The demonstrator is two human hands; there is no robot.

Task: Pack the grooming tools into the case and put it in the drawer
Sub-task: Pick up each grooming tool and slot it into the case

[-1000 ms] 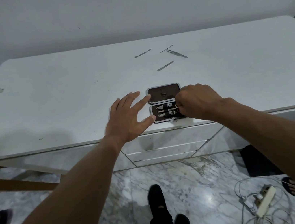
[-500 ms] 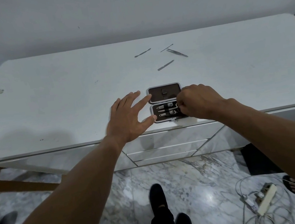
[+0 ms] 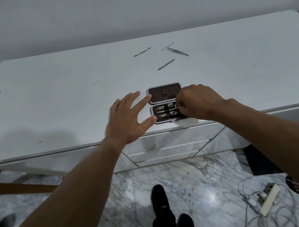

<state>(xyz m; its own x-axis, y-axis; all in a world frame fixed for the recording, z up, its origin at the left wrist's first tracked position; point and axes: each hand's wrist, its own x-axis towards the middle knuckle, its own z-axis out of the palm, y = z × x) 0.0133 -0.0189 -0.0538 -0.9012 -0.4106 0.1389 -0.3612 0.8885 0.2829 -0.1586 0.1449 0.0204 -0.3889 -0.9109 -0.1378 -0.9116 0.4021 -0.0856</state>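
View count: one, head cam only, so no overlap w/ any 2nd view.
Position: worn on the person's head, standing at the near long edge of the white dresser top (image 3: 52,107).
Facing: fwd and steeply down; the grey wall (image 3: 129,6) fills the top of frame, marble floor (image 3: 119,204) and the person's own legs the bottom.
Nearness: forearms run in from both lower corners; left hand (image 3: 126,120) and right hand (image 3: 199,102) sit approx. mid-frame, at arm's reach.
Lens: wide-angle; dresser's far edge bows, corners stretch.
Limits: small metal tools (image 3: 166,64) farther back look thin and slightly blurred, prob. too small to identify.
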